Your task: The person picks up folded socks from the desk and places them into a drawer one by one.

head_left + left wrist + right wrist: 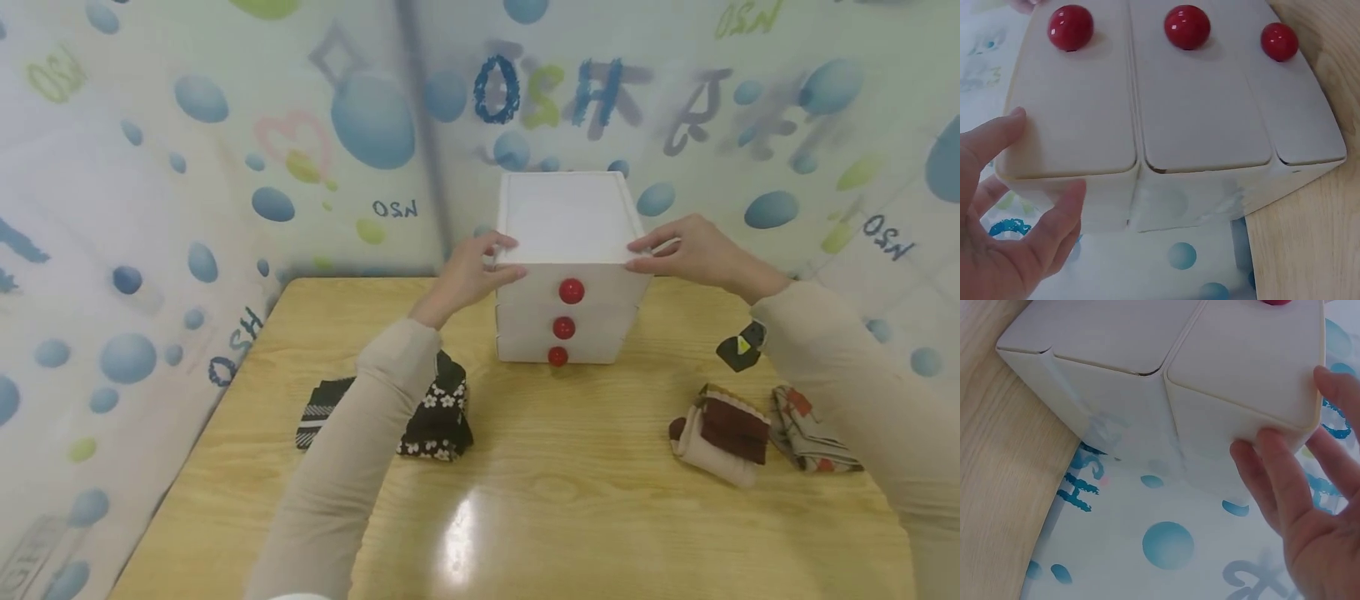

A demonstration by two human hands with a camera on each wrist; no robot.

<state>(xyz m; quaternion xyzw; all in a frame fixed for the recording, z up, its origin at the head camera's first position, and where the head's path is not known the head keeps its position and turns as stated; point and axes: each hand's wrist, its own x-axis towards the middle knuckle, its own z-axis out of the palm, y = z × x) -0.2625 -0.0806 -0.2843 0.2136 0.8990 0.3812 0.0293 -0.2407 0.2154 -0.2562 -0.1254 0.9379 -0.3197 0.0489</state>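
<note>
A white three-drawer box (566, 217) with a red round knob (572, 291) on each drawer stands at the back of the table. My left hand (471, 273) holds its upper left front corner; in the left wrist view the thumb is at the front edge and fingers (1060, 219) lie along the side. At the opposite upper corner, my right hand (697, 250) grips with the thumb at the front and fingertips (1272, 440) against the side wall. All three drawers look closed. Part of each hand's contact behind the corners is hidden.
Folded black socks with white flowers (442, 417) and a striped dark sock (318, 408) lie left, partly behind my sleeve. To the right are a maroon and beige folded pair (727, 433), a patterned grey pair (813, 433) and a small dark item (741, 347). A printed curtain (360, 225) hangs behind.
</note>
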